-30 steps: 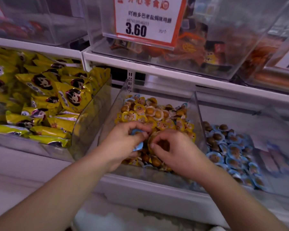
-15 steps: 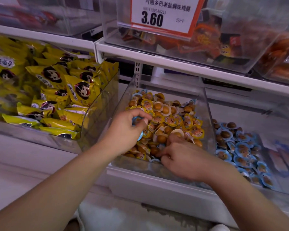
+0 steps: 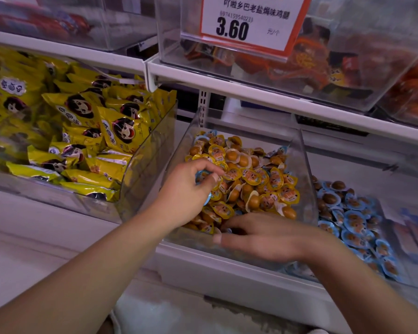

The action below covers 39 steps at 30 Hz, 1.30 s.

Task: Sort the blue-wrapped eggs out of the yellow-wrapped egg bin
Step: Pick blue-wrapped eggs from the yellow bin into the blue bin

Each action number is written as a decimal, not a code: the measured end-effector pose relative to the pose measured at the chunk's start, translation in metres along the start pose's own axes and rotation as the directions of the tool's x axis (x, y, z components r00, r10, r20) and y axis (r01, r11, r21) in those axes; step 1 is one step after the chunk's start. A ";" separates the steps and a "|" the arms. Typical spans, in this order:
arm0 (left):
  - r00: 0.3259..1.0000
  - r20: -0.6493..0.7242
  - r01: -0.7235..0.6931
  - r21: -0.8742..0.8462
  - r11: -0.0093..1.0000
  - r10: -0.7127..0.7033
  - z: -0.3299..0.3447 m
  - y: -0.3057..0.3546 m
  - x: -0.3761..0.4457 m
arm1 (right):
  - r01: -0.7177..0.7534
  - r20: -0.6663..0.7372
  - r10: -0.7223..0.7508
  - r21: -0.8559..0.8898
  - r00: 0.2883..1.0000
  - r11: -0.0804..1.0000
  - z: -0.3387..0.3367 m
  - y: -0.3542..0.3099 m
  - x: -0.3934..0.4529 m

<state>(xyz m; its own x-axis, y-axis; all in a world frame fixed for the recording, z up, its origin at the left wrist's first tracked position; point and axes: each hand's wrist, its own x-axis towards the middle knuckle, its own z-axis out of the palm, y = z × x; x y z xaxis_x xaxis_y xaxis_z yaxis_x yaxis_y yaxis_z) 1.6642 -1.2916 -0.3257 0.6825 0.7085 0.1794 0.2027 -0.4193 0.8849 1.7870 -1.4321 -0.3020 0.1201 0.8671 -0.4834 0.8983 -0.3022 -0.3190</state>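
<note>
Here, one yellow-wrapped egg bin [image 3: 304,179], two hands: left hand [image 3: 186,196] pinches blue-wrapped eggs [image 3: 201,175]; right hand [image 3: 263,235], grip released, fingers on the near-edge eggs

Left hand [image 3: 182,196] covers most of blue-wrapped egg [image 3: 201,177] it grips. Right hand [image 3: 263,235] fingertips buried in yellow eggs [image 3: 251,179] at 6 o'clock of bin [image 3: 307,169]. Price tag [image 3: 249,22] cut at top edge.
</note>
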 end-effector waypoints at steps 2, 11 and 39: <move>1.000 0.002 0.000 0.001 1.000 0.000 0.001 0.000 0.001 | 0.041 0.001 -0.041 -0.052 0.999 0.998 0.002 0.005 -0.001; 1.000 -0.010 -0.019 0.000 1.000 0.019 0.001 0.001 0.002 | 0.254 -0.236 -0.181 0.328 0.955 0.910 0.022 0.014 0.000; 0.950 -0.188 -0.268 -0.071 0.961 0.251 0.050 0.041 -0.011 | 0.226 -0.175 0.164 0.895 0.971 -0.384 0.004 -0.031 -0.003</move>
<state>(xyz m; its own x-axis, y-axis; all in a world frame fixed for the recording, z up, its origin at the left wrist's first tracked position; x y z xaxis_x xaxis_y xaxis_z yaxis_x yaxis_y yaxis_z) 1.7001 -1.3449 -0.3125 0.5671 0.6742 0.4732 -0.0377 -0.5527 0.8325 1.7576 -1.4272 -0.2938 0.3373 0.8616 -0.3792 -0.6961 -0.0429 -0.7166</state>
